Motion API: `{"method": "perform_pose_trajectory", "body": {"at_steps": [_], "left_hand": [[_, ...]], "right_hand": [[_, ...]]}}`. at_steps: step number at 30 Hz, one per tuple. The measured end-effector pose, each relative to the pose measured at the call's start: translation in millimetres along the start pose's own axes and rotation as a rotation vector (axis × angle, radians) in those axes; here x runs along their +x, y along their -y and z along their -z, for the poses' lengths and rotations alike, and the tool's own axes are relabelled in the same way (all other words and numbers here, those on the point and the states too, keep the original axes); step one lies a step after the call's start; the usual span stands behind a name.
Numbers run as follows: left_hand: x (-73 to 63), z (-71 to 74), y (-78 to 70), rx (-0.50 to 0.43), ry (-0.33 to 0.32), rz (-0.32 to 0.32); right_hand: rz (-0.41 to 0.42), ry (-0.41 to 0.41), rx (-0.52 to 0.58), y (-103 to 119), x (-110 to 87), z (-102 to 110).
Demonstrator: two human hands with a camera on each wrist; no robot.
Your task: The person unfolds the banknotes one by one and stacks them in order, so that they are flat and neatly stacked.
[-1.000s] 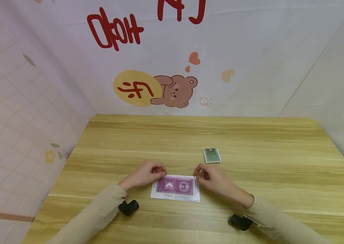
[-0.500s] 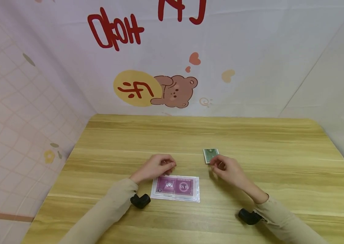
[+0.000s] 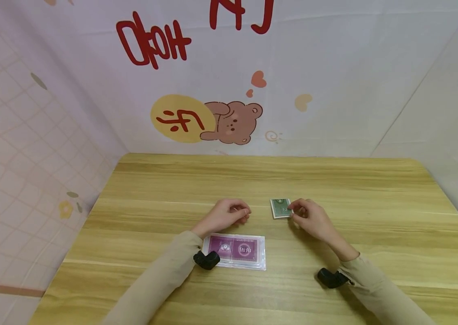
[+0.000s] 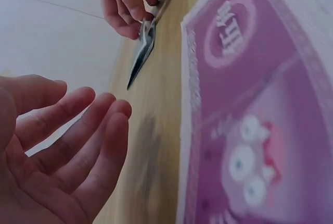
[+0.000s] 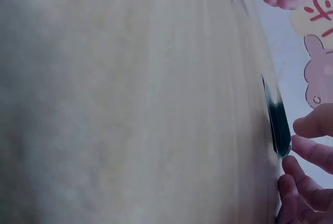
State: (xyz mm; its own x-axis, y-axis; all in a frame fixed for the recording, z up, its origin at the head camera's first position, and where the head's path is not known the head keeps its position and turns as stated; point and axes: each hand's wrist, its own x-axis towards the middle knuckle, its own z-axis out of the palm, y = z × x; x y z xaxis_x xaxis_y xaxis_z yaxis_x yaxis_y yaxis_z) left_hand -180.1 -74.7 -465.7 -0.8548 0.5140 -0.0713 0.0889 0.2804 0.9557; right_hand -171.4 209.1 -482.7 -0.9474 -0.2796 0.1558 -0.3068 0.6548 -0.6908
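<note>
A small folded green banknote [image 3: 280, 208] with a 2 on it lies right of the table's middle. My right hand [image 3: 311, 218] pinches its right edge with the fingertips; in the left wrist view that end of the green note [image 4: 141, 57] sits between the fingers. My left hand [image 3: 226, 214] is held left of the green note, its fingers loosely curved around nothing. Below the left wrist lies a purple banknote [image 3: 245, 248] on a larger clear-and-white sheet. Part of its left side is hidden by the wrist camera [image 3: 207, 260].
The wooden table [image 3: 164, 180] ends at a white printed cloth [image 3: 334, 67] with a bear and red characters. Another cloth hangs along the left side. A second black wrist camera [image 3: 330, 278] sits under the right wrist.
Both hands have left the purple banknote. My right hand has moved up and right to the green note's right edge. My left hand has shifted up and right towards the green note.
</note>
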Motion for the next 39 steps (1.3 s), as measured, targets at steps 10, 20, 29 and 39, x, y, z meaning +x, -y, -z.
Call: {"method": "perform_pose_trajectory", "body": {"at_steps": [10, 20, 29, 39], "left_hand": [[23.0, -13.7, -10.5, 0.148, -0.104, 0.022], [55.8, -34.4, -16.3, 0.237, -0.11, 0.029], [77.5, -42.9, -17.6, 0.242, -0.115, 0.019], [83.8, -41.9, -23.0, 0.147, -0.071, 0.095]], "right_hand": [[-0.075, 0.028, 0.064, -11, 7.8, -2], [-0.084, 0.033, 0.074, -14, 13.4, -2], [-0.073, 0.037, 0.073, -14, 13.5, -2], [-0.074, 0.053, 0.083, -13, 11.2, -1]]}}
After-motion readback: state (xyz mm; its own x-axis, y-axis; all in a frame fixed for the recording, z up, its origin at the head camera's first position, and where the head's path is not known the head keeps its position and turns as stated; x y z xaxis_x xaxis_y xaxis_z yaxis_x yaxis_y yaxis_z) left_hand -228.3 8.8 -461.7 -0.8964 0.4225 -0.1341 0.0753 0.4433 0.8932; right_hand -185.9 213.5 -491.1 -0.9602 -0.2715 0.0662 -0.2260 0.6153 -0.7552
